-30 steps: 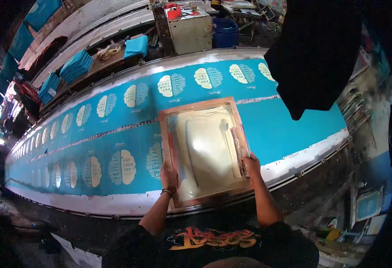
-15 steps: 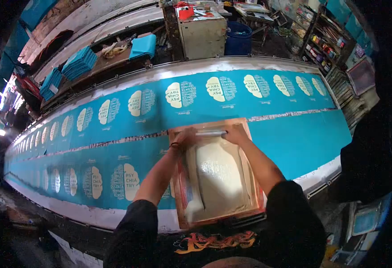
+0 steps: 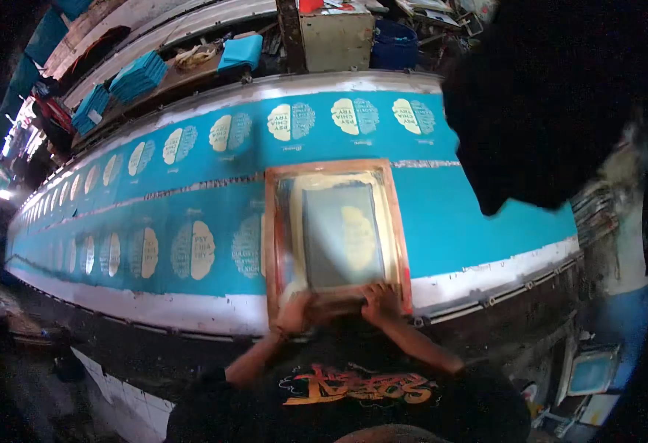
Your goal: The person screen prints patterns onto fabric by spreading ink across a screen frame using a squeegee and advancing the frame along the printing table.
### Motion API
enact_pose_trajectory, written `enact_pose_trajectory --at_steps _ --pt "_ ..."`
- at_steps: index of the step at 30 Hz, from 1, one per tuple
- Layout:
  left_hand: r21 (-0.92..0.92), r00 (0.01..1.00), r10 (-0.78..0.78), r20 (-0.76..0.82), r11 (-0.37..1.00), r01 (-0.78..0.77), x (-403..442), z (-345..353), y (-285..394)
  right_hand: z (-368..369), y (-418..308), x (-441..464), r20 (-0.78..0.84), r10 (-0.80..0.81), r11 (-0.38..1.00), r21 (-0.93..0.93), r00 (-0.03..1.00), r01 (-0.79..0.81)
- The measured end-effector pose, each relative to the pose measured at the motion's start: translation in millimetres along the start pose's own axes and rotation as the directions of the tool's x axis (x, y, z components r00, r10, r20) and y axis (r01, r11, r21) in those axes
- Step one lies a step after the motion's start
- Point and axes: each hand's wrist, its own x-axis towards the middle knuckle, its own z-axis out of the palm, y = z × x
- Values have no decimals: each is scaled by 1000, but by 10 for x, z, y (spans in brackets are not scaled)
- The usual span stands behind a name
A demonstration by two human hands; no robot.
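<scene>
A wooden-framed printing screen (image 3: 401,236) lies flat on the teal sheets of the long table. Through its mesh a pale half-brain shape (image 3: 357,240) shows, with cream ink along the inner edges. At the screen's near end, my left hand (image 3: 294,311) and my right hand (image 3: 381,303) are closed on a squeegee (image 3: 337,295), which is partly hidden and blurred. Left of the frame, teal fabric (image 3: 169,277) carries cream brain prints with lettering.
A dark, close silhouette (image 3: 538,111) covers the upper right. Folded teal stacks (image 3: 138,76) lie on a shelf behind the table. Further back stand a pale cabinet (image 3: 336,43) and a blue barrel (image 3: 394,44). Metal rails run along the table edges.
Both hands have moved from the screen's far end to its near end with the squeegee. The pale ink over the mesh has thinned, and the brain shape now shows. The dark silhouette covers more of the right side.
</scene>
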Motion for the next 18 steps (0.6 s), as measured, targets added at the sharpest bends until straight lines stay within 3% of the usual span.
enact_pose_trajectory --at_steps 1,3,4,5,7,9,10,11,13,14,15,16,17,18 --pt "-80 949 -303 88 947 310 69 28 -204 -58 23 116 37 13 999 33 999 -14" --pt "-11 871 -488 -58 873 488 294 -132 -254 -172 -3 118 68 23 998 58 997 -27" --pt "132 890 -350 -293 907 400 359 -234 -222 -281 -48 100 52 14 999 48 999 -17" --pt "131 891 -341 -301 910 393 412 -305 -298 -356 -70 130 31 5 999 38 1000 -6" --pt "397 720 -275 -637 683 613 497 -304 -695 -277 -82 -65 30 14 1000 20 999 -14" --pt "328 749 -353 -561 736 592 468 -304 -947 -160 -61 -213 32 23 1000 6 999 -23" --pt "261 780 -423 -462 775 575 424 -297 -1046 -107 -43 -238 -25 -27 999 -30 999 26" --pt "261 779 -417 -468 777 573 411 -277 -1085 -84 8 -161 -81 -81 995 -70 993 76" --pt "-133 755 -460 -468 881 455 405 -257 -1150 133 279 373 -117 -103 994 15 988 105" --pt "-125 756 -454 -471 883 453 394 -264 -1184 188 376 674 -143 -118 986 100 983 133" --pt "-231 729 -569 -380 822 520 386 -261 -1214 113 388 1067 -189 -81 994 59 979 94" --pt "-327 691 -668 -276 741 587 381 -266 -1229 27 411 1475 -98 -5 992 -125 995 -7" --pt "-370 667 -711 -223 694 617 418 -275 -1226 4 498 1870 -120 42 998 -40 992 -47" --pt "-407 639 -750 -169 643 648 458 -289 -1215 115 660 2228 -226 -35 995 -98 974 14"
